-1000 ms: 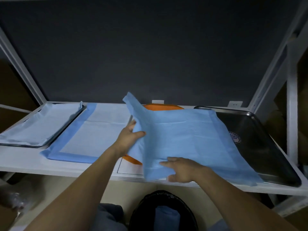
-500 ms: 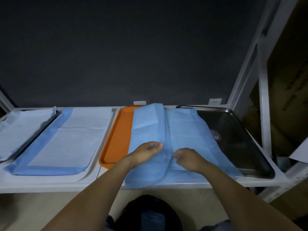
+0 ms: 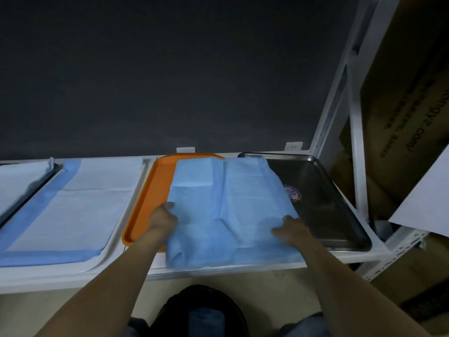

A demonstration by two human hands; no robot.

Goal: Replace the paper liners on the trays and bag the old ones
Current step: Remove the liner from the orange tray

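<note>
A blue paper liner (image 3: 233, 205), partly folded, lies across the right side of the orange tray (image 3: 145, 205) and the left part of the steel tray (image 3: 323, 198). My left hand (image 3: 161, 216) grips the liner's left edge. My right hand (image 3: 290, 228) rests on its right edge, fingers pressing or pinching the paper. A white tray (image 3: 114, 239) to the left carries a pale liner with a blue border (image 3: 70, 210). Another lined tray (image 3: 14, 181) sits at the far left. A black bag (image 3: 201, 310) with blue paper inside stands open on the floor below.
All trays sit on a white shelf (image 3: 218, 269) against a dark wall. The shelf's white upright post (image 3: 357, 132) rises at the right, with cardboard boxes (image 3: 408, 93) behind it and a white sheet (image 3: 427, 198) sticking in from the right edge.
The liner was held raised a second ago and now lies down over the orange and steel trays. My hands have moved apart to its left and right edges, spreading it.
</note>
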